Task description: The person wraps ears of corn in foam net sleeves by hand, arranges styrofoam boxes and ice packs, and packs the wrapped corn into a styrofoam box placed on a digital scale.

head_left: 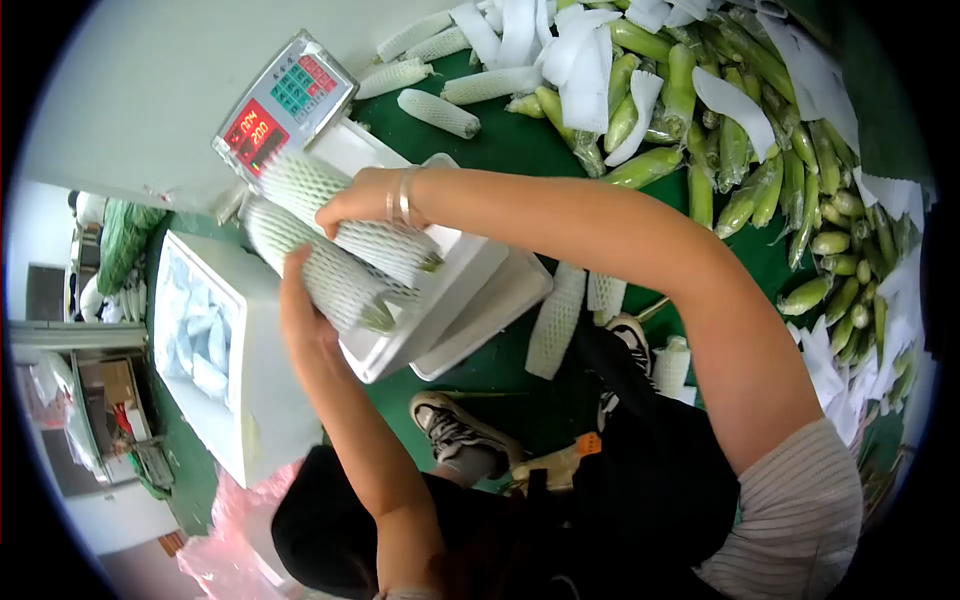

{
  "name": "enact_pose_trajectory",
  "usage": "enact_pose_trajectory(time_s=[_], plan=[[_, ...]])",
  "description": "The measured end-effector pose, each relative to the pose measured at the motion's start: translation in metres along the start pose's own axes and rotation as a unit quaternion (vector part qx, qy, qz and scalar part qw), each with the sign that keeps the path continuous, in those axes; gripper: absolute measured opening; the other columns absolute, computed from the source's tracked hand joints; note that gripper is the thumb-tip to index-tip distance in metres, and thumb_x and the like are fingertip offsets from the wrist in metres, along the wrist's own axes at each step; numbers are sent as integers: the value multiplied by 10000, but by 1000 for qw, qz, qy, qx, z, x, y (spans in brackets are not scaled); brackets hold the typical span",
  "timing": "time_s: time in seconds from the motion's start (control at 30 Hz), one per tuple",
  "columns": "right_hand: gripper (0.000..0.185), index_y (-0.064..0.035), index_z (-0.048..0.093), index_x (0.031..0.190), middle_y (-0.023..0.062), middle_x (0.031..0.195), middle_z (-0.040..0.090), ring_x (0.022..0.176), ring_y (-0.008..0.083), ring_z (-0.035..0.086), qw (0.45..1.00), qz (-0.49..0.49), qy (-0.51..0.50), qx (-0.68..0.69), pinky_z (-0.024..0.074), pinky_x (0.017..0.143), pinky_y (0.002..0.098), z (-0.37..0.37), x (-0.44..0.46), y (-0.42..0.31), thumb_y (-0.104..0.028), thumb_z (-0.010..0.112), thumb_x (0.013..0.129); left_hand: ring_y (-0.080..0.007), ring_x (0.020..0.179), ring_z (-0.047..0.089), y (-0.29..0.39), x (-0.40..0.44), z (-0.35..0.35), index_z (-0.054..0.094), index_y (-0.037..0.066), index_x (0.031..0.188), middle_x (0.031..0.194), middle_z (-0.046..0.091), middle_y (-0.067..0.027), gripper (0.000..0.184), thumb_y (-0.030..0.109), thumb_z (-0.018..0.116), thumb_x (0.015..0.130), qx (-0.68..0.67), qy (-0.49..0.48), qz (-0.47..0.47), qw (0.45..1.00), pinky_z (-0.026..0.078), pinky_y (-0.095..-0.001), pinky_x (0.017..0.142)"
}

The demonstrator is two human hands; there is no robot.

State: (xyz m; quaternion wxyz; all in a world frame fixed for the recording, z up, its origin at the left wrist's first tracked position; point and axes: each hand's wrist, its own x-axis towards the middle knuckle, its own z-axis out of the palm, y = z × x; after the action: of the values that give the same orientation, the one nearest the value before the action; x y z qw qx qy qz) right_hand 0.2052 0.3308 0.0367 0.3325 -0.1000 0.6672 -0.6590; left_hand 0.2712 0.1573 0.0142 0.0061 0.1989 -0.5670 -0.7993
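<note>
Ears of corn in white foam net sleeves (345, 285) are bunched over the white tray of a digital scale (400, 345). My left hand (303, 305) is closed around the near side of the bunch, its thumb lying against the net. From the far side my right hand (370, 198), with bangles at the wrist, grips another sleeved ear of corn (390, 250). Green ends poke out of the sleeves toward me. Some fingers of both hands are hidden. The scale's panel (285, 105) has red lit digits and coloured keys.
A foam box (250, 400) with bluish-white packs inside stands left of the scale. Sleeved ears (440, 113) lie on the green floor beyond it. A large heap of film-wrapped corn (735, 150) with white foam sheets (585, 80) fills the right. Pink plastic (235, 530) lies lower left.
</note>
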Motion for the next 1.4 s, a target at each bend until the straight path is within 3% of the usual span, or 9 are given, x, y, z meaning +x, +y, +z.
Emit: enact_pose_trajectory(time_s=[0.23, 0.3, 0.37, 0.63, 0.7, 0.87, 1.07, 1.3, 1.4], plan=[[646, 93, 497, 1154, 239, 1214, 498, 1071, 317, 526, 824, -83, 253, -500, 441, 857, 373, 27, 82, 79, -310, 703, 692, -293, 899, 572, -42, 91, -39, 481, -29, 1144, 1003, 570, -130, 514, 247, 644, 742, 266, 27, -112, 957, 476, -407, 824], [731, 105, 372, 1256, 274, 1366, 331, 1223, 368, 396, 657, -223, 280, -663, 388, 950, 400, 30, 21, 77, -370, 658, 780, -317, 926, 565, -40, 87, -31, 455, -74, 1153, 1021, 569, -163, 536, 236, 628, 752, 708, 134, 105, 686, 463, -391, 849], [605, 77, 535, 1099, 233, 1083, 585, 1002, 343, 578, 847, -138, 55, -511, 422, 893, 411, 26, -52, 59, -436, 621, 790, -340, 970, 556, -46, 86, -43, 422, -81, 1205, 1073, 560, -191, 537, 164, 613, 767, 740, 134, 473, 459, 455, -372, 864], [329, -31, 566, 977, 137, 1037, 566, 904, 274, 592, 830, -344, 207, -386, 462, 781, 364, 28, -198, 150, -147, 648, 680, -221, 898, 593, -39, -119, 103, 533, -23, 1139, 992, 599, -145, 256, 47, 523, 893, 412, -140, 403, 805, 471, -313, 806], [400, -12, 514, 1096, 167, 1124, 511, 971, 313, 548, 927, -169, 332, 50, 452, 834, 353, 10, -288, 176, -62, 621, 715, -215, 847, 603, -73, -158, 92, 549, -19, 1102, 929, 608, -138, 232, 14, 516, 875, 392, -200, 389, 809, 478, -303, 773], [755, 92, 310, 1228, 281, 1120, 430, 1065, 440, 427, 826, 301, 437, -191, 399, 924, 427, 65, -386, 347, -147, 703, 631, -401, 1174, 388, -242, -173, 77, 309, -86, 1303, 1300, 368, -287, 655, 99, 625, 761, 676, -274, 208, 651, 343, -458, 968], [594, 31, 470, 1071, 223, 979, 512, 978, 398, 474, 779, 265, 527, -213, 424, 853, 435, 56, -375, 393, -206, 709, 581, -399, 990, 529, -316, -131, 75, 374, -43, 1207, 1042, 527, -224, 757, 268, 743, 624, 757, -73, 101, 642, 445, -467, 814], [611, 76, 484, 1108, 195, 962, 560, 892, 324, 562, 836, 113, 532, -69, 461, 812, 366, -61, -330, 301, -224, 724, 633, -255, 896, 606, -258, -132, 135, 510, -58, 1106, 994, 616, -189, 585, 139, 734, 604, 345, -132, 4, 929, 478, -349, 782], [533, 28, 502, 1122, 120, 980, 575, 875, 232, 566, 827, 103, 422, 356, 469, 775, 357, -110, -248, 305, -158, 685, 658, -249, 748, 621, -254, -55, 172, 579, -88, 967, 850, 633, -162, 434, 147, 720, 630, 440, -256, -99, 855, 498, -357, 657]])
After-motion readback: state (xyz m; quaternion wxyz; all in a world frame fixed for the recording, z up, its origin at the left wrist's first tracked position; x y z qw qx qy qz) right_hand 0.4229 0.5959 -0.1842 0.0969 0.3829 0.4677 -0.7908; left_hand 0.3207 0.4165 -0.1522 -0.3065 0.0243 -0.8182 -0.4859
